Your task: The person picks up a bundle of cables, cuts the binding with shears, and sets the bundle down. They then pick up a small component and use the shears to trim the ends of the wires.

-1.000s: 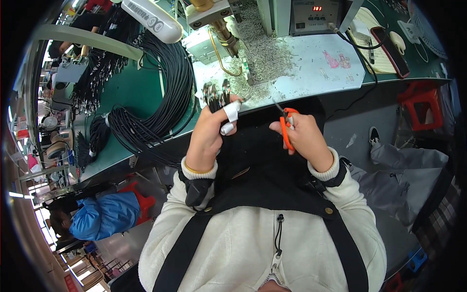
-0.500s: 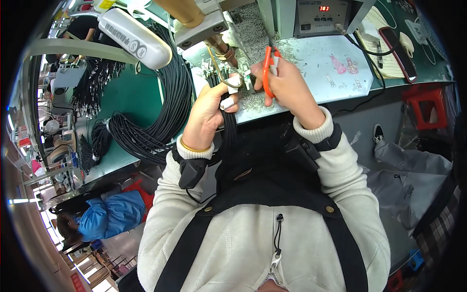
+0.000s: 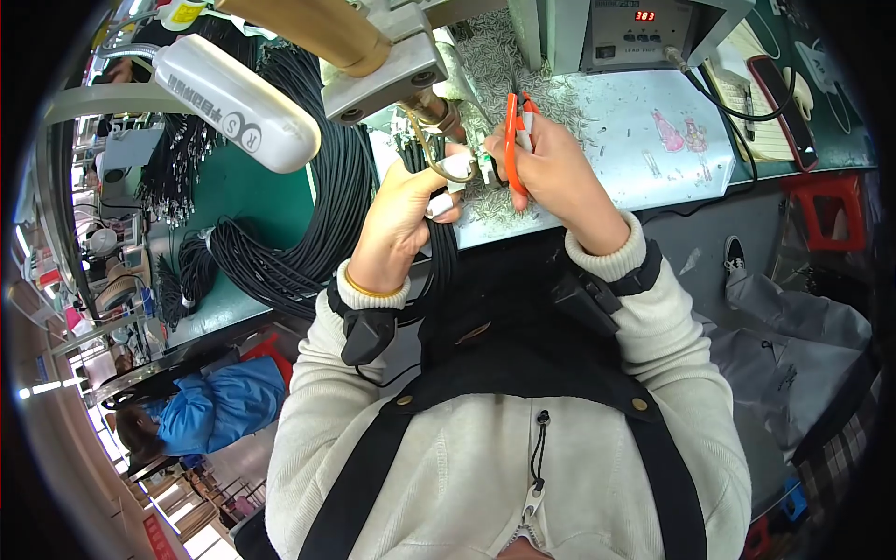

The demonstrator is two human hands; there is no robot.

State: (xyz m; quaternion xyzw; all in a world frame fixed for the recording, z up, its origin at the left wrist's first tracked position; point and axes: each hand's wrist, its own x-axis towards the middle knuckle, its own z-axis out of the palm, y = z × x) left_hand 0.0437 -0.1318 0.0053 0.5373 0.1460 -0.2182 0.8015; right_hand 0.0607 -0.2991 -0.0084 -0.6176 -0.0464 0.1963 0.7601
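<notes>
My left hand (image 3: 397, 219) is closed around a bundle of thin black cables (image 3: 445, 247). White covers (image 3: 441, 204) wrap some of its fingertips. The cables' upper ends lie beside a curved brass-coloured tube (image 3: 425, 154) under a machine head. My right hand (image 3: 560, 173) grips orange-handled pliers (image 3: 511, 140); their jaws are hard to make out. The right fingertips are close to a small green-and-metal part (image 3: 484, 159) beside the left fingers. Whether they touch it, I cannot tell.
Above hangs a machine head with a brass cylinder (image 3: 345, 42). Metal clippings (image 3: 495, 51) cover the bench. A control box (image 3: 639, 37) stands at the back; a phone (image 3: 782, 112) lies on a notebook at right. Coiled black cables (image 3: 331, 196) fill the left; a white lamp (image 3: 238, 103) overhangs them.
The view has shifted slightly, so the bench things sit further right and the machine head lower. Both hands stay at the same spot with the same holds.
</notes>
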